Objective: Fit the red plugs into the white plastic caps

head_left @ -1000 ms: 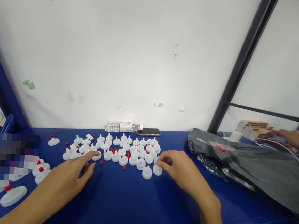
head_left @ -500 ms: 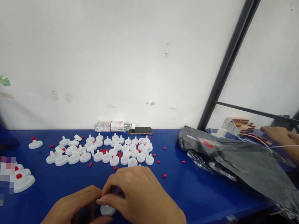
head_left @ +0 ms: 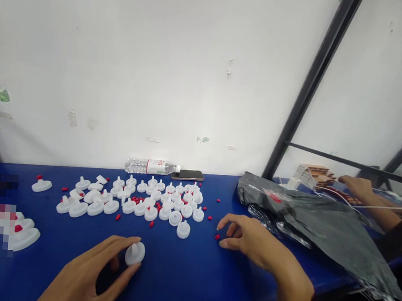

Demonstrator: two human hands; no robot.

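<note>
Between the thumb and fingers of my left hand (head_left: 101, 269) is a white nozzle cap (head_left: 135, 254), its narrow spout pointing up. Off to the right, my right hand (head_left: 246, 238) has its fingers apart, close around a small red tip cap (head_left: 217, 237) on the table; whether they touch it I cannot tell. A single white nozzle cap (head_left: 183, 229) stands between the two hands, a little farther back. Behind it spreads a cluster of similar white nozzle caps (head_left: 151, 214), with red tip caps (head_left: 138, 200) scattered among them.
At the left, white caps fitted with red tips (head_left: 26, 239) lie on the blue table (head_left: 163, 290), partly pixelated. A water bottle (head_left: 155, 166) and a phone (head_left: 187, 175) rest by the wall. A grey plastic bag (head_left: 306, 217) covers the right side, beside a black post (head_left: 311, 89).
My right hand has left the cap at my left hand and moved right, to a loose red tip cap. My left hand keeps the white cap, now plainly visible.
</note>
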